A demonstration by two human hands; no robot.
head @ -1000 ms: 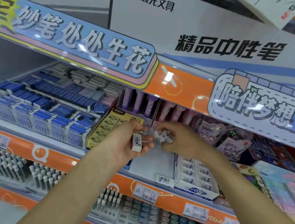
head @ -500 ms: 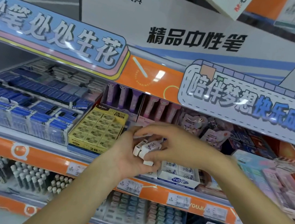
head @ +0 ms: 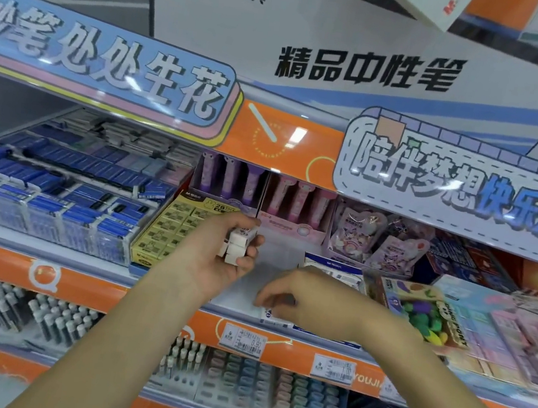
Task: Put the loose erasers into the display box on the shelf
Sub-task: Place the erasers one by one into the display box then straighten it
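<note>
The loose erasers (head: 239, 244) are small white blocks in paper sleeves, stacked in the left hand (head: 215, 258), which is closed around them just in front of the shelf (head: 162, 287). They look light, firm and slightly rubbery, unlikely to slip or break; pinching one by its long flat sides should seat it neatly in a row. The display box (head: 332, 270) sits on the shelf behind the right hand (head: 306, 300), mostly hidden. That hand curls fingers-down at the box's front edge; whether it grips an eraser I cannot tell. Half a second earlier both hands met over the stack; now the right has dropped away toward the box, and the left has lifted slightly
</note>
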